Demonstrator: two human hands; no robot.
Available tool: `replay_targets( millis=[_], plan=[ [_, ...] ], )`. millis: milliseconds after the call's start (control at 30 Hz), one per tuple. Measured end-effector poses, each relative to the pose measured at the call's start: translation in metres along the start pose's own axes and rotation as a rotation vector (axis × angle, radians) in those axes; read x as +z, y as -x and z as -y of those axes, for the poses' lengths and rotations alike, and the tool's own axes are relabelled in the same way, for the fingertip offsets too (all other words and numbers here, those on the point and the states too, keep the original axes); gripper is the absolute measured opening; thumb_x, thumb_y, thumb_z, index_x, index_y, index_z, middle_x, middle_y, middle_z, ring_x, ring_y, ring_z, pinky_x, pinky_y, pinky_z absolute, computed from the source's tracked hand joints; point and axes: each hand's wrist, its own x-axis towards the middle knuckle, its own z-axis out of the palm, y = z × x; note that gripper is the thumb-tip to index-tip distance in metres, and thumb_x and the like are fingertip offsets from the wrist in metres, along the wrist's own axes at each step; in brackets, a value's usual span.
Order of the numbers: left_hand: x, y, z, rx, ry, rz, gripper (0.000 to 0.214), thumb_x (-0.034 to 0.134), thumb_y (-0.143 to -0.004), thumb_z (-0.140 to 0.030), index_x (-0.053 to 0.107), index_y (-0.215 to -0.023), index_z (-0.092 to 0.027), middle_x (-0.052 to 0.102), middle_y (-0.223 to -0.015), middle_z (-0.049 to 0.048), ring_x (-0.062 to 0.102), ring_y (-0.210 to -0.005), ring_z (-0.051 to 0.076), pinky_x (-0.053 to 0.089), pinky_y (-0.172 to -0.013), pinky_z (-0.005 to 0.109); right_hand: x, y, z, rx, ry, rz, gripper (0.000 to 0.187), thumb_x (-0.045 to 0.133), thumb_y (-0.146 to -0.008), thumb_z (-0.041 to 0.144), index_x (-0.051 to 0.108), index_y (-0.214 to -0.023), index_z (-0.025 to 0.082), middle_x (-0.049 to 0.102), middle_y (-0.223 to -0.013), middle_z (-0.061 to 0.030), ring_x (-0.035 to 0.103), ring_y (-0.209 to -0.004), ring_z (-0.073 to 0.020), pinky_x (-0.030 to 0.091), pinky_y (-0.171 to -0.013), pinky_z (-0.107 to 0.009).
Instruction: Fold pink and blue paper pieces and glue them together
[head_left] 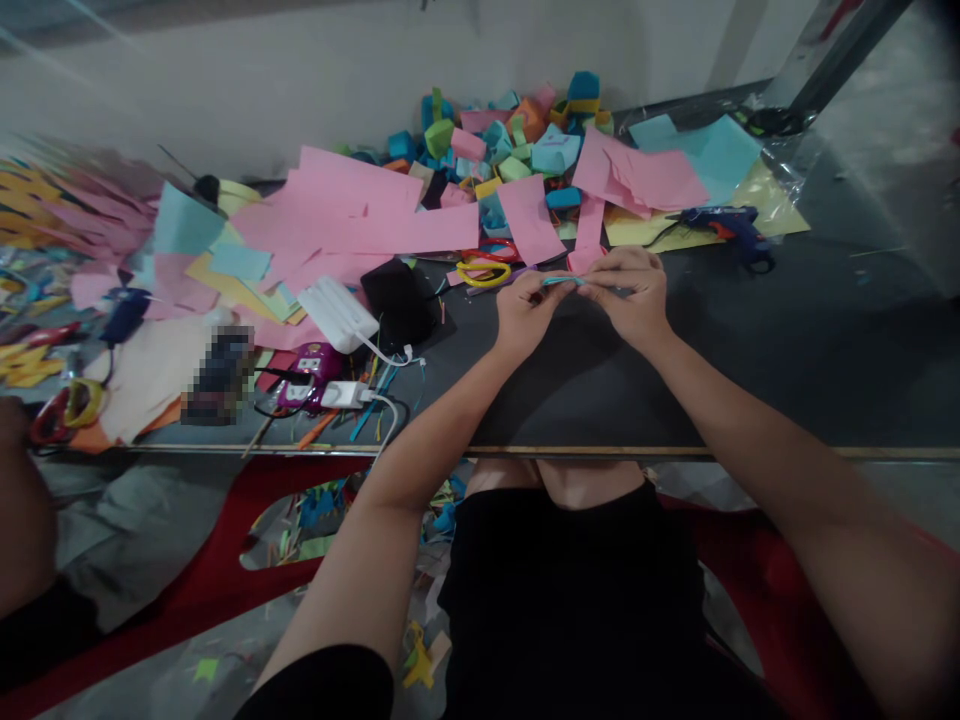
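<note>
A small strip of light blue paper [561, 281] is pinched between my two hands, just above the dark table. My left hand [525, 312] grips its left end, with thumb and fingers pressed together. At the other end, my right hand [628, 290] has its fingertips closed on the same strip. Right behind the hands lie scissors with red and yellow handles [486, 270] and a pink paper strip [589, 225]. How the blue strip is folded is too small to make out.
Pink sheets [352, 205] and a heap of folded paper pieces [495, 145] line the back. A blue glue gun [731, 228] lies right. A white power bank [337, 313], a black object [397, 300] and a purple power strip [311, 372] sit left. Another person's arm [22, 510] shows far left.
</note>
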Motion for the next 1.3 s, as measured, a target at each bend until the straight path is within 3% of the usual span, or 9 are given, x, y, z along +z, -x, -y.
replay_targets(
  millis=[233,400,467,533,667,833,1000,1133,1300],
  plan=[
    [-0.001,-0.001,-0.002,0.121,-0.015,-0.017,0.027,0.070,-0.098,-0.050,0.083,-0.095,-0.027,0.081,-0.092,0.0025,0.068,-0.076,0.014,0.050,-0.065,0.027,-0.004,0.000,0.006,-0.012,0.020,0.029,0.028,0.081,-0.085,0.062,0.082,-0.087,0.034,0.079,-0.092,-0.0028,0.068,-0.118,-0.0338,0.038,-0.118,-0.063],
    [-0.007,-0.006,-0.002,0.187,-0.130,0.033,0.014,0.073,-0.098,-0.037,0.084,-0.097,-0.028,0.082,-0.094,0.0027,0.072,-0.089,0.019,0.056,-0.089,0.037,-0.007,0.000,0.013,-0.037,0.061,0.041,0.025,0.081,-0.086,0.058,0.080,-0.080,0.034,0.081,-0.090,0.0013,0.075,-0.103,-0.0283,0.040,-0.117,-0.060],
    [-0.008,-0.008,-0.001,0.162,-0.121,0.055,0.014,0.075,-0.097,-0.039,0.084,-0.098,-0.028,0.082,-0.094,0.0030,0.072,-0.090,0.019,0.056,-0.087,0.036,-0.006,0.000,0.014,-0.025,0.024,0.055,0.027,0.077,-0.089,0.058,0.081,-0.082,0.032,0.082,-0.088,-0.0001,0.077,-0.093,-0.0260,0.049,-0.109,-0.054],
    [-0.006,-0.009,0.001,0.100,-0.061,0.070,0.023,0.074,-0.096,-0.047,0.084,-0.095,-0.027,0.082,-0.094,0.0040,0.070,-0.089,0.018,0.054,-0.076,0.032,-0.004,0.001,0.014,0.010,-0.065,0.081,0.034,0.073,-0.091,0.060,0.082,-0.084,0.028,0.082,-0.084,-0.0029,0.077,-0.080,-0.0239,0.058,-0.090,-0.046],
    [-0.002,-0.009,0.000,-0.064,0.141,0.086,0.048,0.071,-0.090,-0.070,0.082,-0.084,-0.023,0.076,-0.083,0.0033,0.062,-0.074,0.014,0.042,-0.058,0.025,0.001,0.001,0.014,0.103,-0.234,0.139,0.044,0.074,-0.088,0.063,0.082,-0.079,0.021,0.078,-0.071,-0.0033,0.070,-0.058,-0.0172,0.056,-0.060,-0.032],
    [0.001,-0.010,-0.005,-0.243,0.329,0.056,0.058,0.076,-0.079,-0.077,0.073,-0.069,-0.019,0.063,-0.067,-0.0023,0.045,-0.057,0.007,0.035,-0.055,0.024,0.004,0.000,0.016,0.174,-0.332,0.148,0.046,0.077,-0.083,0.066,0.081,-0.075,0.020,0.079,-0.072,-0.0046,0.069,-0.056,-0.0148,0.058,-0.058,-0.029],
    [0.005,-0.009,-0.009,-0.317,0.403,0.041,0.052,0.081,-0.080,-0.068,0.071,-0.069,-0.019,0.064,-0.068,-0.0024,0.051,-0.061,0.007,0.044,-0.061,0.023,0.006,0.002,0.018,0.220,-0.375,0.116,0.048,0.080,-0.078,0.071,0.083,-0.075,0.023,0.076,-0.066,-0.0018,0.069,-0.056,-0.0156,0.059,-0.060,-0.030],
    [0.008,-0.008,-0.012,-0.316,0.396,0.019,0.048,0.079,-0.085,-0.064,0.071,-0.071,-0.019,0.067,-0.070,-0.0015,0.058,-0.065,0.008,0.049,-0.065,0.024,0.012,0.004,0.016,0.288,-0.500,0.094,0.050,0.083,-0.074,0.073,0.084,-0.078,0.023,0.079,-0.073,-0.0021,0.068,-0.057,-0.0134,0.059,-0.060,-0.029],
    [0.004,-0.010,-0.009,-0.254,0.228,0.021,0.048,0.078,-0.085,-0.067,0.073,-0.072,-0.020,0.069,-0.069,-0.0010,0.058,-0.063,0.009,0.046,-0.059,0.023,0.019,0.005,0.013,0.454,-0.656,0.121,0.054,0.088,-0.064,0.074,0.082,-0.077,0.021,0.080,-0.078,-0.0034,0.068,-0.057,-0.0113,0.058,-0.057,-0.026]
  ],
)
